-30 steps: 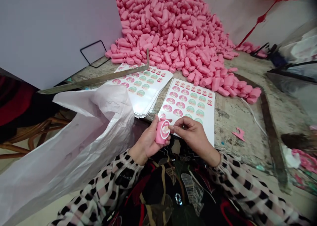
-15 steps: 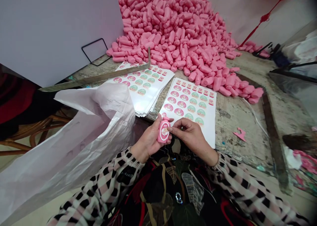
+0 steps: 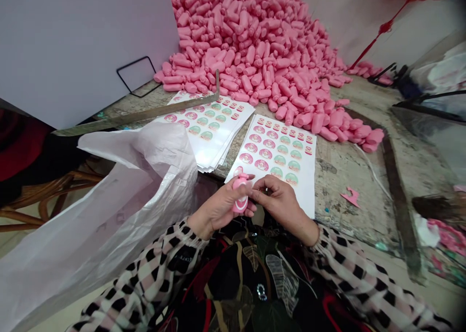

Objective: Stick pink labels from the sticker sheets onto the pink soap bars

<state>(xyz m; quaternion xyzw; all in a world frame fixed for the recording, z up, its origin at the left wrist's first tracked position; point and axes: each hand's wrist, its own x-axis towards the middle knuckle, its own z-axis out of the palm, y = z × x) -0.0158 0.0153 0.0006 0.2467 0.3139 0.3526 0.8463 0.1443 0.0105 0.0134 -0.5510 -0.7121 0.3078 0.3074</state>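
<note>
Left hand (image 3: 217,208) fingers grasp pink bottle (image 3: 239,181); right hand (image 3: 282,203) grip unclear.
Likely light, smooth; hold by sides.

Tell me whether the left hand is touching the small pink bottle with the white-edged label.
Touching. The head view shows the left hand holding the small pink bottle, with the thumb lying across its front.
</note>
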